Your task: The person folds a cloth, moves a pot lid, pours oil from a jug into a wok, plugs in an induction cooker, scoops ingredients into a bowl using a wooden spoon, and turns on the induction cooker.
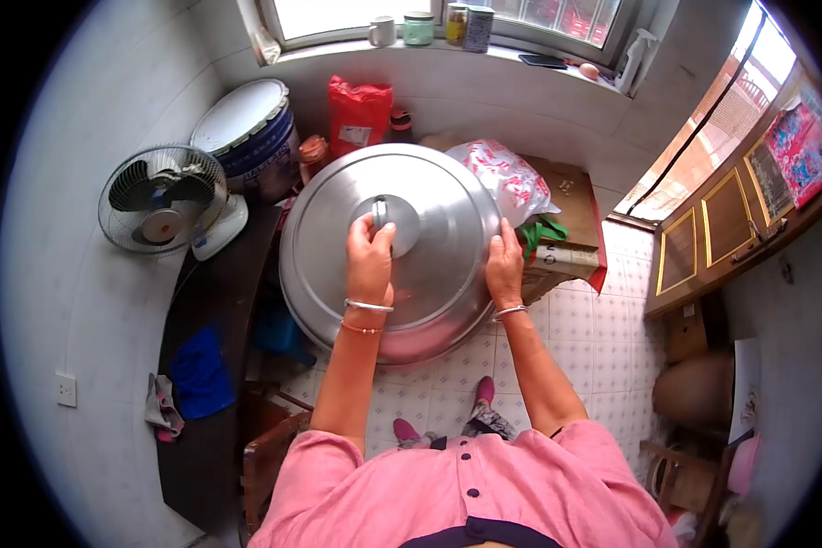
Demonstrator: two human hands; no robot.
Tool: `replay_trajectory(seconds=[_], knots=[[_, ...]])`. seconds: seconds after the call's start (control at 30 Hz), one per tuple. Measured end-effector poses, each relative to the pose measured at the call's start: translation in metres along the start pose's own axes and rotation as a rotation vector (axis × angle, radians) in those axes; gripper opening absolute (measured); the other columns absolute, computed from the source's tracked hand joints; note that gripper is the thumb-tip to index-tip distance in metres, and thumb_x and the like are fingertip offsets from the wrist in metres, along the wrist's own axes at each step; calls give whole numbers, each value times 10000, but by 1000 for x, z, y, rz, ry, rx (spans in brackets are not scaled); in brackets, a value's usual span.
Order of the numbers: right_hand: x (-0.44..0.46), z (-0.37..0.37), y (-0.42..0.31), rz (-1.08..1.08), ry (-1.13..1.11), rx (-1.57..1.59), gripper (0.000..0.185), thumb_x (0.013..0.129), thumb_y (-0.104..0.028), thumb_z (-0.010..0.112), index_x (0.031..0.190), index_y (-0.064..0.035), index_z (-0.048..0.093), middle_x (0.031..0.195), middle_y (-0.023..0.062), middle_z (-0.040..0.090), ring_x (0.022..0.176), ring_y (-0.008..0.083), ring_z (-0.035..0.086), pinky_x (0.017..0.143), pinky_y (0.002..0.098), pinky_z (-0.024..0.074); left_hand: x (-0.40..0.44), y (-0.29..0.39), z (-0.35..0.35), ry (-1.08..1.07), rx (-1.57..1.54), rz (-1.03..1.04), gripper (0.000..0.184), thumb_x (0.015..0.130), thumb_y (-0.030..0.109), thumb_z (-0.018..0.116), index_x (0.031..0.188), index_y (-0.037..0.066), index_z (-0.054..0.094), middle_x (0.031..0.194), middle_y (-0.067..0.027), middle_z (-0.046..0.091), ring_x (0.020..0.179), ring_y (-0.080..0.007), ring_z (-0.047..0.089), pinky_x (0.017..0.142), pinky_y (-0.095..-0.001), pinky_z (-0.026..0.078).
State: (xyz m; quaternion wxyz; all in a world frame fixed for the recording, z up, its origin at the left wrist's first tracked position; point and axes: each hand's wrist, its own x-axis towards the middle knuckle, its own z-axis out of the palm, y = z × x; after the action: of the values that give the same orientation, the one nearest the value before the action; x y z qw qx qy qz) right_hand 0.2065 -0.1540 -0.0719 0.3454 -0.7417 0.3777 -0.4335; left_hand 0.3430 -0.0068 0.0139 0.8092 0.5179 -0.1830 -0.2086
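A large round metal lid [338, 219] fills the middle of the head view, held in front of me above the floor. My left hand [370, 265] is closed around the lid's small handle [380, 212] at its centre. On the right side, my right hand [504, 268] grips the lid's rim, fingers along the edge and partly hidden. Whatever lies under the lid is largely covered. Just beyond my right hand rests a white and red plastic bag [507, 178], with a green strap [543, 231] beside it.
To the left are a fan [163, 203], a large bucket [247, 128] and a dark bench [201, 292] with a blue cloth [203, 370]. A red bag [359, 114] stands behind the lid. A cardboard box [575, 205] is at right, near a wooden door [726, 219].
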Motion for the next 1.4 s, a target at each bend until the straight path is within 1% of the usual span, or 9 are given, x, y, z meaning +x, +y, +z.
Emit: replay_trajectory(seconds=[0.17,0.37,0.4,0.43,0.47,0.7,1.0,1.37,1.4], knots=[[60,-85,78,61,82,52,432,895,-166,396,1251,75,444,1268,236,478,1198,339,442,1032,361,315,5,-48,124,-120,52,-60,288,828,25,550,1106,-20,489,988,-47,550,889,-101,510,814,-244,417],[107,-176,144,121,166,-69,437,906,-199,396,1249,65,456,1255,223,503,1193,306,463,1009,349,341,8,-122,237,-162,211,-59,416,791,148,586,1130,-65,467,1029,-172,566,946,-229,552,852,-326,435],[112,-181,158,125,170,-53,439,905,-200,391,1248,65,458,1252,222,507,1191,305,466,1010,348,338,14,-137,245,-169,234,-52,406,788,156,588,1111,-65,479,1015,-175,574,925,-232,566,836,-331,449],[122,-185,175,134,176,-40,441,904,-201,387,1247,66,459,1248,221,511,1189,304,468,1012,347,335,17,-141,260,-173,206,-61,333,806,88,582,1103,-35,496,973,-79,575,883,-137,551,795,-269,447],[126,-191,188,134,167,-28,444,903,-199,383,1249,67,458,1256,219,506,1192,307,463,1017,344,326,19,-149,268,-156,257,-56,364,798,104,595,1109,-51,486,971,-85,576,881,-135,551,789,-271,450],[153,-186,240,211,141,107,456,886,-155,383,1251,113,429,1301,222,464,1227,289,425,1046,318,280,44,-181,290,-175,356,-11,379,772,147,621,1072,-43,488,866,-82,560,753,-135,530,684,-278,459],[187,-168,247,267,126,-14,462,898,-161,376,1269,112,408,1313,222,446,1220,301,424,1044,329,283,97,-209,293,-237,354,-19,430,714,169,618,1057,-62,503,867,-150,573,779,-207,558,734,-316,456],[252,-128,318,342,112,13,435,878,-139,401,1240,96,457,1267,208,497,1161,283,479,1007,323,327,170,-277,300,-262,338,-167,478,711,195,641,1083,-66,491,912,-149,575,827,-195,562,770,-309,451],[259,-122,327,338,88,-18,436,878,-139,403,1242,93,457,1268,209,496,1163,285,476,1008,323,324,176,-287,303,-204,268,-139,418,695,179,636,1015,-53,500,840,-135,573,761,-196,559,713,-315,452]])
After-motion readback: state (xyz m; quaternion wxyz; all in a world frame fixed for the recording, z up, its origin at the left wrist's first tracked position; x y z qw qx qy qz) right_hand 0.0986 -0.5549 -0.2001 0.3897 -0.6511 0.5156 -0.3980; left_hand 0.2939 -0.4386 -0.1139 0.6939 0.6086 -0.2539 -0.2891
